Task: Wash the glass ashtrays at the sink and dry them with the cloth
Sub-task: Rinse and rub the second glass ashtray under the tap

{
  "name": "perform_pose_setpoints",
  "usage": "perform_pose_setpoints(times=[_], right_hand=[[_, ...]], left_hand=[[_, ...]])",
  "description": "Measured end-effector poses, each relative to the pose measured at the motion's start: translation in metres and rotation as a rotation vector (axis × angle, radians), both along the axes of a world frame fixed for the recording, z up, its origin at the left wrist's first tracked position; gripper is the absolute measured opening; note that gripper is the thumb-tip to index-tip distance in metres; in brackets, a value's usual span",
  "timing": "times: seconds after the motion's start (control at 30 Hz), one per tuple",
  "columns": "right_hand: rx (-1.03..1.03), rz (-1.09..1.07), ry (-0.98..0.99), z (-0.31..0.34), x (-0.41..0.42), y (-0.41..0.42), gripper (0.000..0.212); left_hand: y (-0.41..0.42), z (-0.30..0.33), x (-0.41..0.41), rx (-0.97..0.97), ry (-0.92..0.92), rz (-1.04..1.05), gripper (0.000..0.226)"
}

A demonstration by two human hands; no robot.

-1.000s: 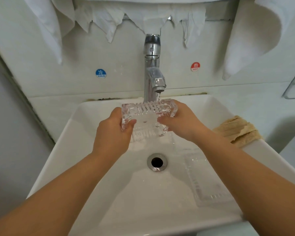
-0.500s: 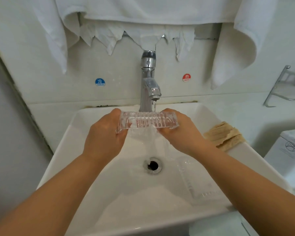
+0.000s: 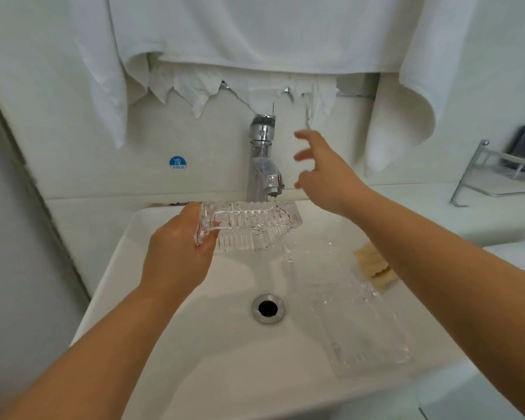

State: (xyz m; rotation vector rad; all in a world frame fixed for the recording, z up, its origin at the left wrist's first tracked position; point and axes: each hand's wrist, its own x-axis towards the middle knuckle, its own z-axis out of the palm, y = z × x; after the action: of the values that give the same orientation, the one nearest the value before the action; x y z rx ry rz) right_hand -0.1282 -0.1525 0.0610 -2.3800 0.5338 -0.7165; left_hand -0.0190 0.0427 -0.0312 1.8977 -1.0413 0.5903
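Observation:
My left hand (image 3: 176, 253) grips the left end of a ribbed clear glass ashtray (image 3: 249, 227), held level under the chrome tap (image 3: 262, 159) while water runs onto it. My right hand (image 3: 325, 168) is in the air beside the tap's handle, fingers spread, holding nothing. A second clear glass ashtray (image 3: 361, 325) lies in the right side of the white sink (image 3: 128, 256). A beige cloth (image 3: 373, 263) sits on the sink's right rim, partly hidden by my right forearm.
White towels (image 3: 255, 31) hang on the wall above the tap. The drain (image 3: 268, 308) is at the basin's centre. A metal shelf (image 3: 497, 174) holding a dark object stands at the far right. A blue COLD sticker (image 3: 178, 163) marks the wall.
My right hand let go of the ashtray and rose toward the tap's handle. My left hand alone now holds the ashtray under the water. The camera tilted up slightly.

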Motion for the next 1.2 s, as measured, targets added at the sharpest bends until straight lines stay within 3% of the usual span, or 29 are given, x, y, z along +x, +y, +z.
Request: perform_pose_setpoints(times=[0.1, 0.2, 0.4, 0.47, 0.57, 0.63, 0.7, 0.77, 0.87, 0.97, 1.03, 1.2], right_hand=[[-0.119, 0.024, -0.041, 0.019, 0.013, 0.016, 0.077], [-0.211, 0.022, -0.017, 0.028, 0.021, 0.027, 0.071], [-0.175, 0.005, -0.053, 0.004, 0.015, 0.025, 0.074], [-0.081, -0.046, -0.122, -0.012, 0.002, 0.015, 0.070], [0.044, -0.040, 0.134, -0.047, -0.025, 0.009, 0.062], [0.098, 0.085, 0.308, -0.064, -0.037, 0.023, 0.074], [0.206, 0.167, 0.152, -0.065, -0.039, 0.036, 0.057], [0.264, 0.157, 0.037, -0.053, -0.039, 0.040, 0.014], [0.171, 0.112, 0.022, -0.039, -0.044, 0.036, 0.023], [0.015, 0.100, -0.020, -0.033, -0.050, 0.031, 0.029], [0.028, 0.129, 0.020, -0.037, -0.056, 0.030, 0.024], [0.106, 0.146, 0.038, -0.032, -0.067, 0.030, 0.022]], left_hand=[[0.000, -0.001, 0.000, 0.023, 0.035, 0.010, 0.010], [0.001, 0.000, 0.001, 0.013, 0.033, 0.011, 0.010], [0.003, 0.002, 0.002, 0.009, 0.002, 0.017, 0.009], [0.003, 0.003, 0.001, 0.001, -0.008, 0.011, 0.009], [0.000, 0.005, -0.001, -0.002, -0.007, 0.004, 0.013], [-0.003, 0.006, -0.006, -0.004, -0.006, -0.015, 0.013], [-0.008, 0.007, -0.013, 0.011, -0.022, -0.050, 0.017], [-0.011, 0.011, -0.020, 0.012, -0.052, -0.082, 0.026], [-0.012, 0.024, -0.030, -0.048, -0.105, -0.089, 0.031], [-0.013, 0.034, -0.033, -0.040, -0.139, -0.095, 0.022], [-0.015, 0.034, -0.032, 0.035, -0.150, -0.104, 0.020], [-0.020, 0.028, -0.041, 0.019, -0.130, -0.121, 0.024]])
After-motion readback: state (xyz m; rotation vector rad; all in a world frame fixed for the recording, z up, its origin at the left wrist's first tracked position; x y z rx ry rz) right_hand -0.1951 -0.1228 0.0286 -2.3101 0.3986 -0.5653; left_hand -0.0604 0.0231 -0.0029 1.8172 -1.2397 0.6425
